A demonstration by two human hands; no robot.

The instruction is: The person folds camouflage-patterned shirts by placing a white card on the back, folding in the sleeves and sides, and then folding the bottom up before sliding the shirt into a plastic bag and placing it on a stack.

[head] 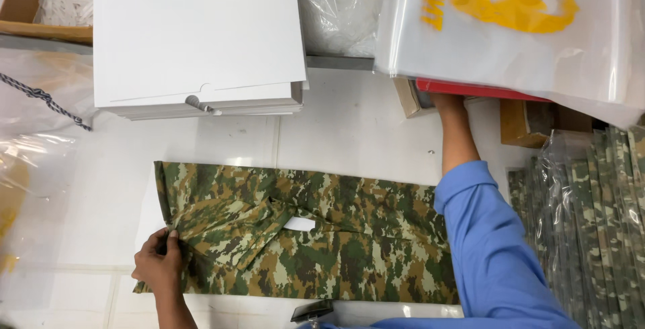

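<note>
Head view, one item in hand: camouflage garment [322,235], folded into a long rectangle, lying flat on the white counter [349,134] directly before you. Your left hand [160,267] is closed in a pinch on the fabric at the garment's left end, near the collar fold. Your right hand is hidden — the blue sleeve [490,248] and forearm reach up under the clear plastic bags [510,27], so I cannot tell whether it is open or closed. Progress, as judged: folding looks largely done, a small white tag [299,224] showing at the middle; the garment is not yet bagged. Packaging: stack of flat white cards [198,33] at upper left, touching no fabric; clear bags with a yellow printed mark at upper right, over a red-edged flat item [470,90]; bagged camouflage pieces [591,221] stacked at the right edge — already wrapped; brown carton [27,7] in the upper-left corner.
</note>
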